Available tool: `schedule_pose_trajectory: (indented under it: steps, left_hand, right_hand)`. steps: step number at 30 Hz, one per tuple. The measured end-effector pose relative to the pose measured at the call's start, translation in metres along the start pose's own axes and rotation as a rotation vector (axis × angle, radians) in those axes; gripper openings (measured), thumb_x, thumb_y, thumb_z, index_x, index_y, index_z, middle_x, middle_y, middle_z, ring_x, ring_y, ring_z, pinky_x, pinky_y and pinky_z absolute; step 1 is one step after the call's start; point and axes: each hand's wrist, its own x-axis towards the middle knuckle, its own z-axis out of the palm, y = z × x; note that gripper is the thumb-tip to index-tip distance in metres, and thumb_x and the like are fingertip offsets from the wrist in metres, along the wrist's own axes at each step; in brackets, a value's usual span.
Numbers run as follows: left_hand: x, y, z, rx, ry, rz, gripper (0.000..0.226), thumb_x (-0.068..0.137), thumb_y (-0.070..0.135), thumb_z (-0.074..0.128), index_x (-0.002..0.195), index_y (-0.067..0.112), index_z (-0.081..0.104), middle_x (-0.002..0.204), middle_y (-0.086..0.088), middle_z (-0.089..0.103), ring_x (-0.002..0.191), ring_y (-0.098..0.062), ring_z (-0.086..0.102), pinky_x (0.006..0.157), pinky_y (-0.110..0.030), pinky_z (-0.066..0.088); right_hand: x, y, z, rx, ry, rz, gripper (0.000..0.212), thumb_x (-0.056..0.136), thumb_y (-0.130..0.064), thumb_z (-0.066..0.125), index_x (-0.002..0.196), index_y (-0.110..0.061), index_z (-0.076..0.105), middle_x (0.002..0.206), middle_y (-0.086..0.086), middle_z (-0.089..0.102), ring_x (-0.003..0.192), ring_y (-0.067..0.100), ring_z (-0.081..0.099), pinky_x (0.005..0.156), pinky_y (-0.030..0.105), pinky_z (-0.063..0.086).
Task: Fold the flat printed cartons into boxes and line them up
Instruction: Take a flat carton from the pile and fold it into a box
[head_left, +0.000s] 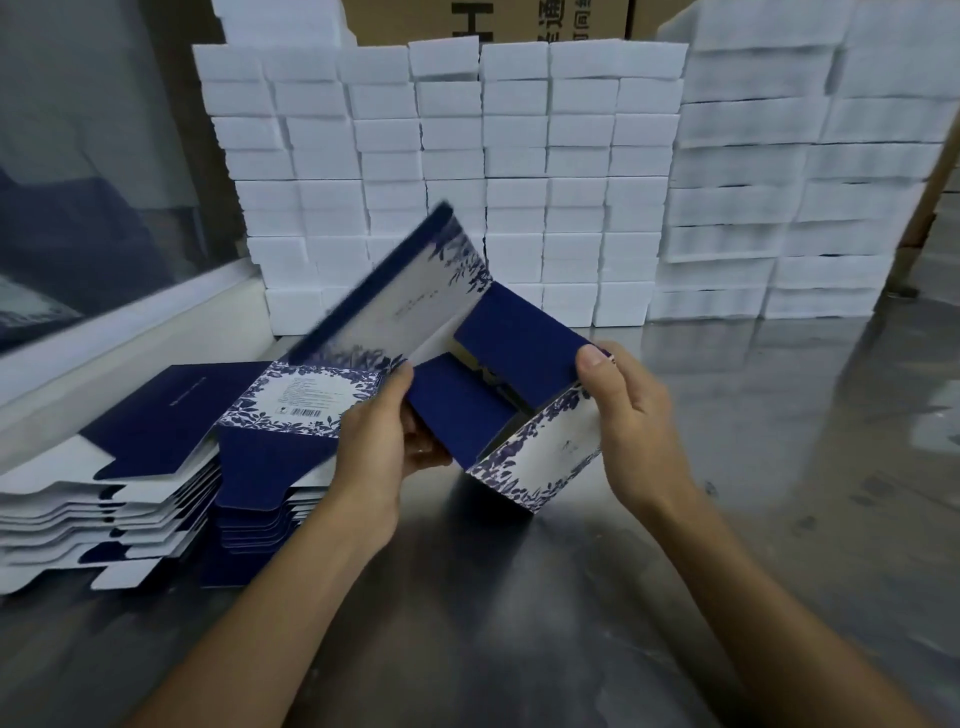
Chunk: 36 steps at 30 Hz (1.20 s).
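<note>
Half-folded carton (519, 364) at frame centre, above steel table (519, 597); long axis runs lower right to upper left, open lid blurred. Left hand (387, 441) pinches navy flap; right hand (623, 410) grips near end. Flat cartons (145, 467) stacked lower left.

our half-folded carton (498, 384) centre above table (519, 597), flat carton stacks (130, 483) left, foam blocks (519, 182) stacked behind
</note>
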Motion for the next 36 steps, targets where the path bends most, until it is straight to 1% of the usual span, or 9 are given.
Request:
schedule_pose_trajectory:
  steps: [4,7,12,15,19,24,27,31,36]
  left_hand:
    - [0.001,0.002,-0.001,0.064,0.071,0.02,0.062,0.095,0.017,0.054,0.036,0.023,0.037,0.038,0.0,0.036,0.035,-0.013,0.041,0.04,-0.024,0.044]
    - [0.0,0.0,-0.001,0.086,0.072,0.024,0.064,0.095,0.02,0.056,0.033,0.022,0.038,0.038,0.001,0.035,0.034,-0.012,0.038,0.039,-0.024,0.043]
    - [-0.004,-0.004,0.001,0.068,-0.047,-0.01,0.043,0.088,0.038,0.068,0.055,0.018,0.049,0.046,-0.001,0.045,0.054,-0.024,0.051,0.047,-0.032,0.048]
    - [-0.008,-0.008,0.006,0.195,-0.077,0.045,0.047,0.089,0.03,0.065,0.048,0.015,0.05,0.047,-0.008,0.041,0.045,-0.021,0.044,0.044,-0.029,0.043]
    - [-0.015,-0.009,0.013,0.279,-0.033,0.108,0.032,0.091,0.014,0.057,0.061,0.004,0.05,0.052,-0.009,0.035,0.048,-0.02,0.036,0.04,-0.023,0.034]
    - [-0.023,-0.002,0.012,0.214,-0.14,0.089,0.057,0.092,0.04,0.06,0.042,0.019,0.047,0.044,-0.006,0.04,0.041,-0.019,0.042,0.046,-0.028,0.043]
    - [-0.028,-0.003,0.018,0.31,-0.201,0.156,0.055,0.094,0.03,0.061,0.042,0.018,0.049,0.042,-0.007,0.044,0.044,-0.021,0.043,0.055,-0.031,0.042]
    - [-0.03,-0.005,0.025,0.314,-0.149,0.166,0.053,0.092,0.011,0.057,0.041,0.018,0.047,0.038,0.0,0.04,0.04,-0.019,0.038,0.06,-0.037,0.04]
    - [-0.028,-0.006,0.02,0.234,-0.099,0.228,0.041,0.093,0.042,0.06,0.063,0.016,0.051,0.058,-0.003,0.052,0.057,-0.02,0.051,0.061,-0.036,0.046]
  right_hand:
    - [-0.002,0.0,0.001,-0.023,0.031,-0.058,0.056,0.082,-0.066,0.048,0.114,-0.026,0.069,0.113,-0.002,0.071,0.108,0.015,0.065,0.093,0.039,0.052]
    - [-0.002,0.002,0.003,-0.049,0.05,-0.059,0.061,0.082,-0.07,0.049,0.117,-0.025,0.069,0.115,-0.002,0.07,0.111,0.018,0.064,0.096,0.048,0.05]
    - [-0.002,0.006,0.003,-0.077,0.105,-0.035,0.079,0.077,-0.087,0.044,0.121,-0.027,0.068,0.118,-0.003,0.07,0.116,0.018,0.062,0.101,0.049,0.047]
    - [-0.001,0.006,0.003,-0.077,0.144,-0.029,0.083,0.073,-0.092,0.043,0.12,-0.029,0.069,0.116,-0.006,0.07,0.116,0.016,0.062,0.101,0.048,0.047]
    - [-0.002,0.006,0.005,-0.093,0.161,-0.033,0.08,0.072,-0.092,0.044,0.121,-0.034,0.068,0.118,-0.013,0.067,0.118,0.013,0.06,0.102,0.048,0.048]
    - [0.0,0.006,0.003,-0.089,0.188,0.002,0.081,0.071,-0.093,0.044,0.116,-0.031,0.07,0.112,-0.007,0.069,0.111,0.015,0.063,0.1,0.049,0.049]
    - [0.0,0.006,0.0,-0.083,0.194,0.043,0.076,0.074,-0.09,0.045,0.111,-0.029,0.07,0.105,-0.001,0.07,0.103,0.018,0.065,0.097,0.05,0.051]
    - [0.002,0.006,0.0,-0.1,0.176,0.06,0.071,0.076,-0.086,0.045,0.112,-0.03,0.07,0.108,-0.001,0.07,0.107,0.018,0.064,0.099,0.047,0.05]
    - [0.002,0.009,-0.001,0.046,0.179,0.111,0.059,0.078,-0.08,0.046,0.094,-0.029,0.071,0.09,-0.017,0.073,0.084,-0.001,0.067,0.073,0.015,0.048]
